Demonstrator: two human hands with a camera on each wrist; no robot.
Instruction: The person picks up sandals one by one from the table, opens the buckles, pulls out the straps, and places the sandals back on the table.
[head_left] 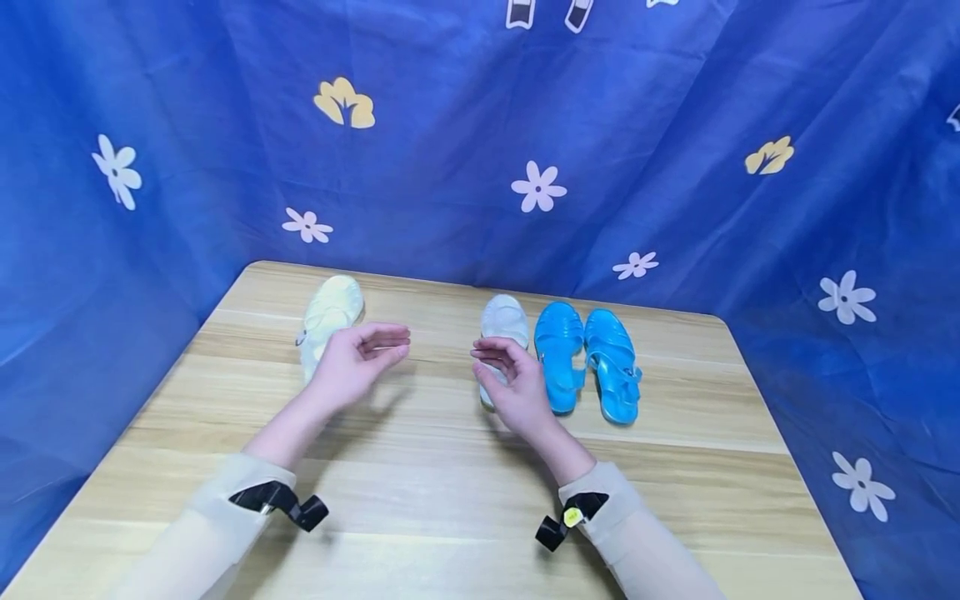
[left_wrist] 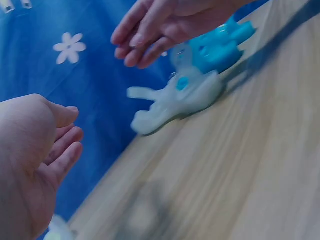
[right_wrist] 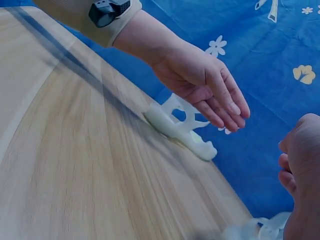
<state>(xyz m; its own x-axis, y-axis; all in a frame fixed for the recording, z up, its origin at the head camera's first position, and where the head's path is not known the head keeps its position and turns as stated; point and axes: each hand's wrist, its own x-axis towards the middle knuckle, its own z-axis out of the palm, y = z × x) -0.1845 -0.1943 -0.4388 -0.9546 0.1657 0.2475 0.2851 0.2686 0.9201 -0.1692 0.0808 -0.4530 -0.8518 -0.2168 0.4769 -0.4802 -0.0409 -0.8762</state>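
Both hands hover above the table with loosely bent fingers, palms turned toward each other and nothing held. My left hand [head_left: 356, 360] is nearest to a white jelly sandal [head_left: 330, 312] at the left, which it partly covers in the head view. My right hand [head_left: 516, 385] hangs in front of a second white sandal [head_left: 504, 317], hiding part of it. Right beside that one stand two blue sandals [head_left: 558, 350] with heel straps. In the left wrist view the second white sandal [left_wrist: 185, 95] sits apart from the right hand [left_wrist: 165, 30].
A wood-grain table [head_left: 420, 492] with rounded corners bears the sandals along its far side. Blue cloth [head_left: 450, 167] with printed flowers hangs behind and at both sides. A black wrist camera [head_left: 300, 508] is strapped on each forearm over a light sleeve.
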